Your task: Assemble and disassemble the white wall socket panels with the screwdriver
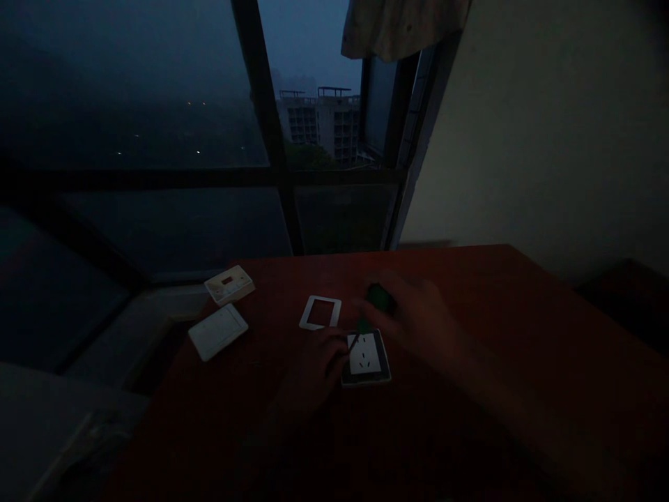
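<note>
A wall socket with a white centre and a dark border lies on the red-brown table. My left hand has its fingers bent against the socket's upper left edge, gripping it there. Above the socket, my right hand is closed around the green handle of a screwdriver. The screwdriver's shaft slants down to the left side of the socket, near my left fingertips. Dim light hides exactly where its tip rests. Just beyond my left hand lies a white square frame, flat on the table.
At the table's left side are a cream box-like part with a small rectangular opening and a white plate. A dark-framed window stands behind the table. A pale wall rises at the right.
</note>
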A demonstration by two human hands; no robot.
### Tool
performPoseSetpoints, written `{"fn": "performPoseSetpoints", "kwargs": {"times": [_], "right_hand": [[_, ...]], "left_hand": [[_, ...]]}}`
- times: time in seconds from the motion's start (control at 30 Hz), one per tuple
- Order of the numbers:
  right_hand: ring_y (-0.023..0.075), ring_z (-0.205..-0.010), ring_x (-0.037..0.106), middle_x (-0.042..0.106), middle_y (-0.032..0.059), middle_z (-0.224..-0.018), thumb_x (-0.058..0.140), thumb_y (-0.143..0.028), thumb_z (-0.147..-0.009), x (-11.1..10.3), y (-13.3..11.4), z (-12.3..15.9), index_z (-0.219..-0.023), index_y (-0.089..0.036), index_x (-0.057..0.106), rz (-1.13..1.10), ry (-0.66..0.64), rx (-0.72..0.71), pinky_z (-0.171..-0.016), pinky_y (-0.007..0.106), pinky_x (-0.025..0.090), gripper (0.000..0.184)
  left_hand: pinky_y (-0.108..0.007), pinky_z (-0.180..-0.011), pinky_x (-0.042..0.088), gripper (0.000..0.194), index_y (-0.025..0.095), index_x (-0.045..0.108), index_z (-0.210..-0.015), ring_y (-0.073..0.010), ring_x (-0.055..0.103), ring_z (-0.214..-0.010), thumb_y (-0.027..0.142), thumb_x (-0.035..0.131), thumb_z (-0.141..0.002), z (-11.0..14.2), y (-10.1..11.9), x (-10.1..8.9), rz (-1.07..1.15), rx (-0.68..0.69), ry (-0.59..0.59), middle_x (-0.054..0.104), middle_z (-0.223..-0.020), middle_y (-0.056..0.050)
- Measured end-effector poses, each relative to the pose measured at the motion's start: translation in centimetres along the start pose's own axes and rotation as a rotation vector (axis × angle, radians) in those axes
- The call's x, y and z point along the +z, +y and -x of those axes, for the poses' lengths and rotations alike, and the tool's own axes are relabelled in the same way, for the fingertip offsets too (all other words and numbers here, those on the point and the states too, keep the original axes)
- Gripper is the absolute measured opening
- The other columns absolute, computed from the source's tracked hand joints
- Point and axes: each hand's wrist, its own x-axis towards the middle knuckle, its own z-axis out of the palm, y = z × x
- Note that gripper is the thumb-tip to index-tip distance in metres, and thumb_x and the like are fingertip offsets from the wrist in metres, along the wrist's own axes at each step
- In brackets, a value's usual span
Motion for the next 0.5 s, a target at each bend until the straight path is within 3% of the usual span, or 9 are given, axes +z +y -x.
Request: {"fn": "performPoseSetpoints", "kwargs": {"times": [0.3, 0.43, 0.5], "right_hand": [[0.0190, -0.090, 0.059, 0.061, 0.0085, -0.106, 0.052, -0.022, -0.086, -1.1, -1.0, -1.0, -0.111, -0.017, 0.051, -0.110, -0.191, -0.107, -0.073, 0.030, 0.046, 0.026], [0.0179, -0.093, 0.058, 0.061, 0.0069, -0.106, 0.054, -0.009, -0.077, -1.9, -1.0, -1.0, -0.114, -0.018, 0.049, -0.188, -0.251, -0.165, -0.077, 0.029, 0.045, 0.038], [0.0181, -0.091, 0.060, 0.062, 0.0066, -0.105, 0.055, -0.011, -0.078, -2.2, -1.1, -0.9, -0.116, -0.018, 0.048, -0.163, -0.267, -0.146, -0.076, 0.029, 0.045, 0.039]], "left_hand": [[-0.034, -0.091, 0.044, 0.014, 0.024, 0.056, -0.095, -0.0202, 0.053, -0.103, 0.015, 0.048, -0.087, 0.1, -0.3, 0.2, -0.029, 0.015, -0.002, 0.055, -0.112, -0.004], [-0.034, -0.093, 0.043, 0.016, 0.025, 0.057, -0.097, -0.0205, 0.052, -0.107, 0.016, 0.049, -0.087, 0.0, -0.4, -0.1, -0.018, 0.015, -0.020, 0.054, -0.115, -0.003], [-0.034, -0.092, 0.044, 0.016, 0.024, 0.057, -0.096, -0.0206, 0.052, -0.106, 0.015, 0.050, -0.086, -0.1, -0.4, -0.2, -0.028, 0.034, -0.030, 0.055, -0.114, -0.004]]}}
